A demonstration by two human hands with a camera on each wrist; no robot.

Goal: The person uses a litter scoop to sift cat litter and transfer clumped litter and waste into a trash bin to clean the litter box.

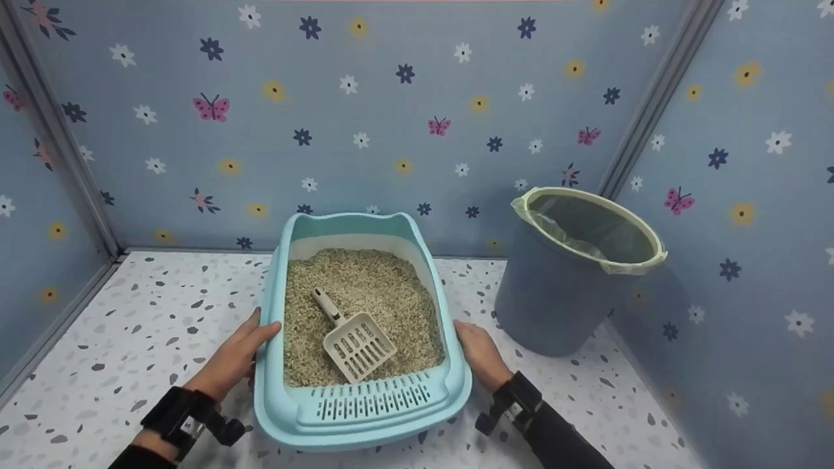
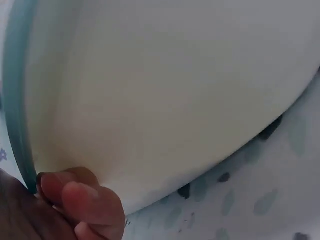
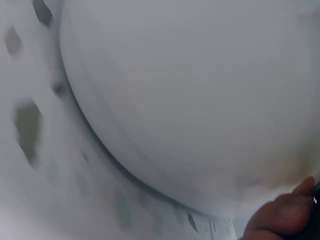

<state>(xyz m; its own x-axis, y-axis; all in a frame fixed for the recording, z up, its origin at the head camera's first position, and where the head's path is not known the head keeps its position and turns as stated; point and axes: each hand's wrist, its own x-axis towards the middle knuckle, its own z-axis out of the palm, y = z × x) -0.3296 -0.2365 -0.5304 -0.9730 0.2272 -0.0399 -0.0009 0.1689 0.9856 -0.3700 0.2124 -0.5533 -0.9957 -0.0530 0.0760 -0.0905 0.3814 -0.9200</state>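
Note:
A light blue litter box (image 1: pixel 361 430) with a slotted front ledge stands on the speckled surface, filled with tan granular litter (image 1: pixel 384 280). On the litter lies a beige slotted scoop (image 1: pixel 359 346), its handle toward the back left. My left hand (image 1: pixel 229 359) grips the box's left side, thumb over the rim and fingers beneath it. The right hand (image 1: pixel 481 355) holds the opposite side at the rim. In the left wrist view, curled fingers (image 2: pixel 95 205) meet the box's pale outer wall (image 2: pixel 165 95); the right wrist view shows fingers (image 3: pixel 285 215) under the rim on the other side.
To the right stands a grey-blue trash bin (image 1: pixel 554 306), lined with a thin yellowish bag (image 1: pixel 635 266). Flowered blue panels (image 1: pixel 378 117) enclose the speckled white surface (image 1: pixel 176 312) at the back and both sides.

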